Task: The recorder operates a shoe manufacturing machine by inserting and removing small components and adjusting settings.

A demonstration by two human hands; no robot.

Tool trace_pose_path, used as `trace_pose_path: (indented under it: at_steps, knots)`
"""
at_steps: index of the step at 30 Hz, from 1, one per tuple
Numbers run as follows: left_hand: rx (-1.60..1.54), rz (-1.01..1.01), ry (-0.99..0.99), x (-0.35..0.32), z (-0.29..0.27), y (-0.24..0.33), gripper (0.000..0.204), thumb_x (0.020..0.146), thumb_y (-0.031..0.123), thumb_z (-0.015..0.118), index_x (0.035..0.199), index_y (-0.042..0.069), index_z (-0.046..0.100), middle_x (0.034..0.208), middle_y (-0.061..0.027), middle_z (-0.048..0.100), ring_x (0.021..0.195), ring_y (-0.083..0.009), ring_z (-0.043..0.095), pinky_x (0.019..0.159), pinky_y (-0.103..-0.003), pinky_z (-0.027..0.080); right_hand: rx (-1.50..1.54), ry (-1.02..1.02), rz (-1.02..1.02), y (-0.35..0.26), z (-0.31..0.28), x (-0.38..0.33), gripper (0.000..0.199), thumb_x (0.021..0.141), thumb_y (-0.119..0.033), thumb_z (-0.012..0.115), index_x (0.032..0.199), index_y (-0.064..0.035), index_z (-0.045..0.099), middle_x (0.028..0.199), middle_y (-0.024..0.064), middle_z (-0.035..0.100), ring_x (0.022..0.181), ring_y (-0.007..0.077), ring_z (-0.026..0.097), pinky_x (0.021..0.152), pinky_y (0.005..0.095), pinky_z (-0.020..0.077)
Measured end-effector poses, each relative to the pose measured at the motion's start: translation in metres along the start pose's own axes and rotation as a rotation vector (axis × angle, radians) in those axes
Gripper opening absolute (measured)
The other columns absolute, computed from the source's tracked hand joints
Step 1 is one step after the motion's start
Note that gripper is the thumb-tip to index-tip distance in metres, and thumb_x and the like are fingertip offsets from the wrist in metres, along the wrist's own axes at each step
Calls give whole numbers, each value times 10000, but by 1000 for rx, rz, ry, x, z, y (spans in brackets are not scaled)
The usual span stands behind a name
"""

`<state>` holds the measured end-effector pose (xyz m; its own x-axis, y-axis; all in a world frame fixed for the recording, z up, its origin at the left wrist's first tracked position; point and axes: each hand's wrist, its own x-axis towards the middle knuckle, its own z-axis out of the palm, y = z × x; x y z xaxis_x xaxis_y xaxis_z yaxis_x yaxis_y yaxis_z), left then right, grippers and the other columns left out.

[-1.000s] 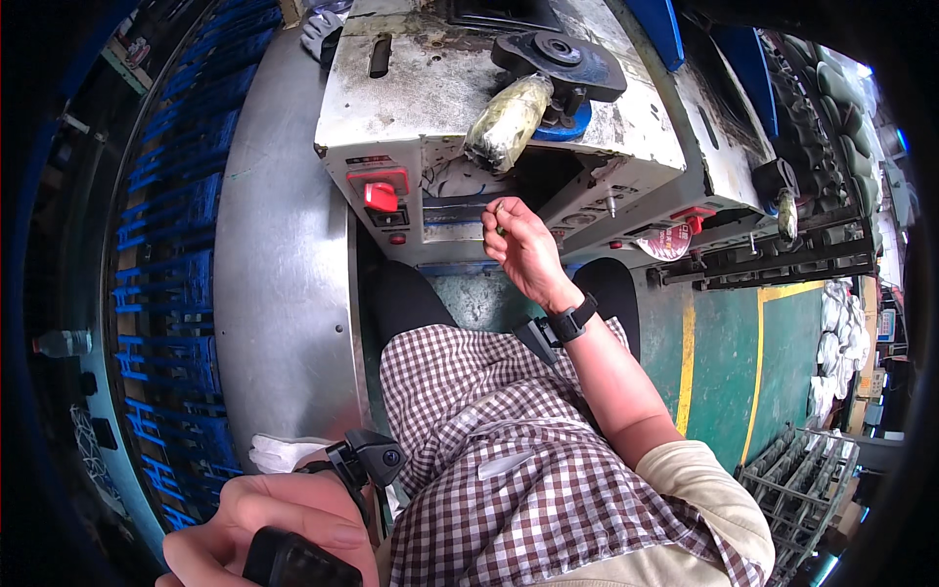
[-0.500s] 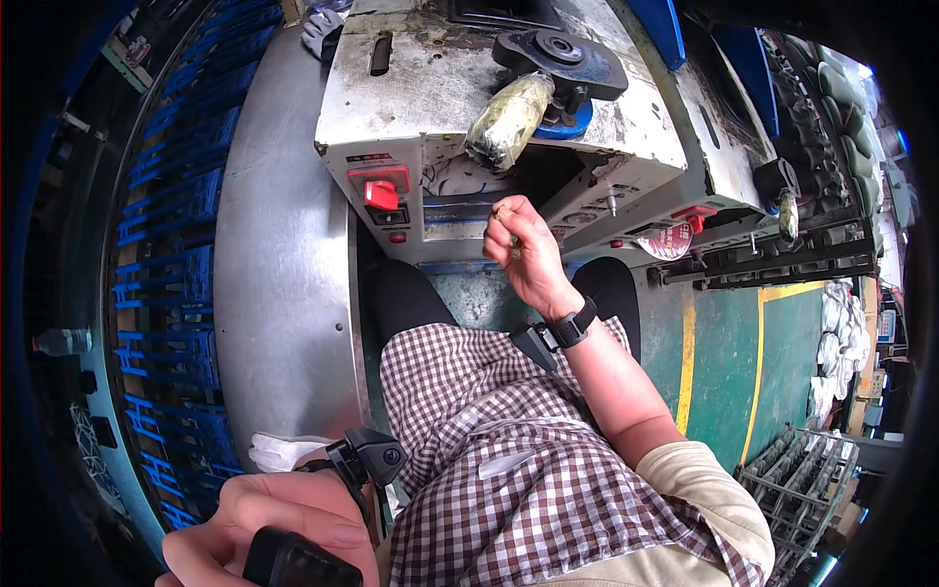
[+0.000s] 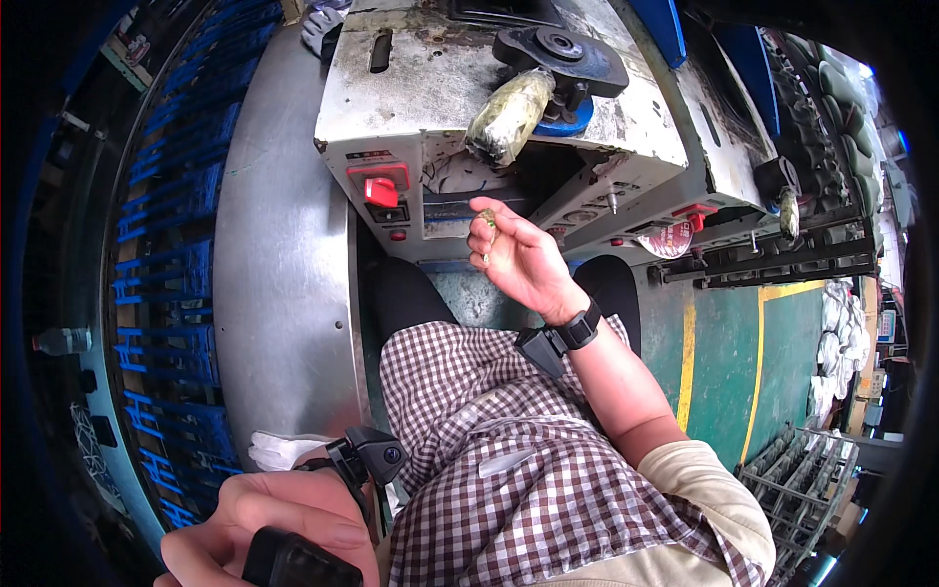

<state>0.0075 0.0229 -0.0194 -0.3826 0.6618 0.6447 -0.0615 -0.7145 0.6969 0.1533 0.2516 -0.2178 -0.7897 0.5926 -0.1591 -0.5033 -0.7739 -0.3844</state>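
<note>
- Left hand (image 3: pixel 279 509): cut off below, black block (image 3: pixel 298 561) over it, grip impossible to tell.
- Right hand (image 3: pixel 516 256): half-curled, holding greenish scrap (image 3: pixel 490 218) (too small to identify).

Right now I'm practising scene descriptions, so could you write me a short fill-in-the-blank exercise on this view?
1. The hand holding a small greenish scrap is the person's ____ one.
2. The large knob on the nearest machine is ____.
3. The apron is checked brown and ____.
4. The lines on the green floor are ____.

Missing words: right; red; white; yellow.
</note>
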Motion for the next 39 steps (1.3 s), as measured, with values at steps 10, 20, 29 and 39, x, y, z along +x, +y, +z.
trace_pose_path:
  at_steps: [10,20,29,39]
  knots:
    - [11,-31,70,-1,4,2,383,816,208,677,1182,224,564,1098,-54,496,796,-248,515,676,-383,451,-128,-44,22,3,5,-5,313,903,-33,504,1209,-85,466,897,67,570,666,113,450,612,235,398]
    - [21,41,67,-1,2,-3,430,800,177,700,1200,226,550,1099,-52,486,799,-182,488,642,-333,438,-363,-4,-84,4,-4,-6,278,899,0,502,1166,-71,468,888,53,585,564,45,365,532,189,322]
    - [150,132,-10,-4,-4,-3,498,795,176,705,1255,235,523,1315,115,463,1095,-181,405,587,-399,469,-510,81,-138,13,-4,-2,230,962,-129,491,1156,-15,442,996,152,619,806,171,634,642,240,482]
    - [161,139,22,-4,-1,-4,492,794,175,708,1246,237,522,1295,122,471,1064,-171,410,562,-383,458,-548,197,-182,14,-5,-4,97,967,-158,472,1016,-75,467,709,46,549,556,74,415,505,197,295]
